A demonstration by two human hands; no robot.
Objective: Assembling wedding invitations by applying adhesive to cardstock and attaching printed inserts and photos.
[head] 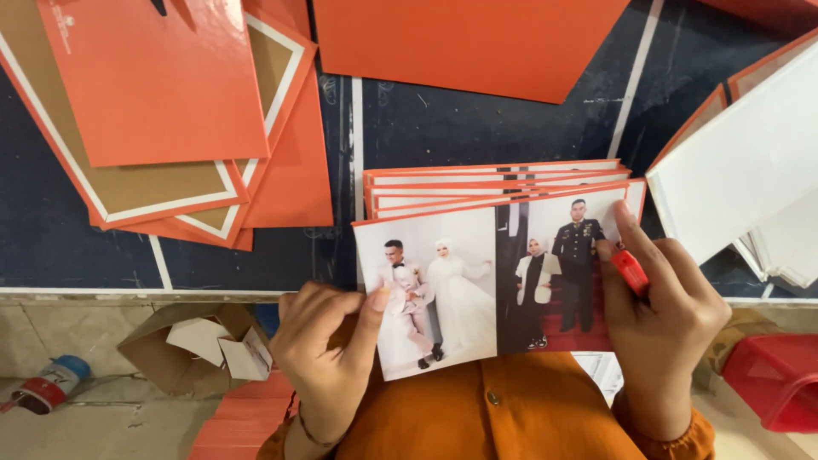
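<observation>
Grip: left hand pinches photo print edge; right hand clamps print plus red pen.
Pose: both hands knuckles up, thumbs on print.
Hidden: print's lower edge behind orange shirt; pen mostly covered.

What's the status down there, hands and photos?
Left hand pinching photo print at its left edge. Right hand steadying its right edge, red tool in the fingers. Print lies over orange-edged stack. Nothing in the way.

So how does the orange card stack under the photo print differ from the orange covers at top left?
The orange card stack is neat, edges aligned, partly under the glossy photo print. The orange covers lie fanned loosely, larger, some showing brown insides. Both are orange with white borders on the dark table.
</observation>
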